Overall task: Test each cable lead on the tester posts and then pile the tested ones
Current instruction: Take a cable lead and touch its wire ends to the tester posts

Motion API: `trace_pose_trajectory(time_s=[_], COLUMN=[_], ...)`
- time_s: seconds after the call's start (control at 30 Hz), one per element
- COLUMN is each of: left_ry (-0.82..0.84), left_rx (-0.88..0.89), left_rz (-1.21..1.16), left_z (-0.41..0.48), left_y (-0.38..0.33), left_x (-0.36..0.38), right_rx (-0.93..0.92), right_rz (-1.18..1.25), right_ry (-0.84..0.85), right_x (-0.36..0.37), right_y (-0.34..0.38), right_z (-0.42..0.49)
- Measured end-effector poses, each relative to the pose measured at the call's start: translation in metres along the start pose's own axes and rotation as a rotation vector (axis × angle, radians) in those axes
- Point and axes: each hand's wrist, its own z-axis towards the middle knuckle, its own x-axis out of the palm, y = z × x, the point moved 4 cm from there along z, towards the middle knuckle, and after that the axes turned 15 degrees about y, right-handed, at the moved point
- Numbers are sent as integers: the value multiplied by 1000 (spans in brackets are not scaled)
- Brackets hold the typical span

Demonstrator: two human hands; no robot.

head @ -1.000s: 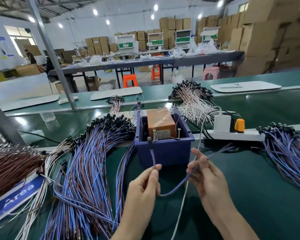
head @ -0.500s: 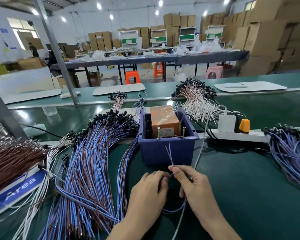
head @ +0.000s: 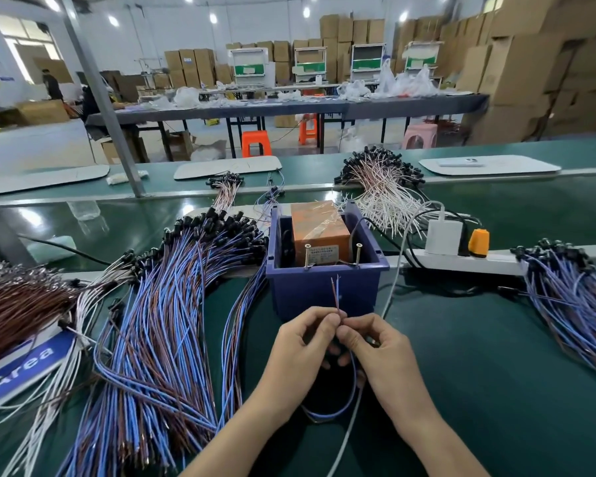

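Observation:
Both hands pinch one blue-and-brown cable lead (head: 336, 294) in front of the blue bin (head: 324, 290). My left hand (head: 303, 342) and my right hand (head: 372, 346) meet at the fingertips, and the lead's two bare ends stick upward between them, just below the bin's front rim. The rest of the lead loops down under my wrists. Inside the bin sits the orange tester box (head: 319, 228) with two upright screw posts (head: 307, 256) at its front edge. A big heap of blue-brown leads (head: 172, 304) lies to the left, a smaller heap of leads (head: 572, 290) to the right.
A white power strip (head: 461, 263) with a white adapter and an orange plug lies right of the bin. A white cord (head: 389, 297) runs past my right hand. Brown leads (head: 18, 301) and white leads (head: 382, 194) lie in bundles on the green belt (head: 496, 356).
My hands came together from apart. The lead's free ends were swung up from the right and now point upward, pinched between both hands in front of the bin.

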Motion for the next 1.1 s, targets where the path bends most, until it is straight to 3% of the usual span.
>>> trace_pose_trajectory(time_s=[0.2, 0.57, 0.87, 1.1], left_ry=[-60, -184, -307, -293], left_rx=[-24, 6, 58, 25], left_rz=[-106, -328, -315, -394], left_z=[1, -9, -7, -6], left_y=[7, 4, 0, -1], left_x=[-4, -20, -34, -28], right_rx=[-8, -171, -203, -195], right_rz=[36, 61, 67, 96], right_ry=[-13, -306, -383, -388], right_x=[-2, -22, -22, -22], right_y=[-1, 8, 8, 6], right_z=[2, -4, -2, 1])
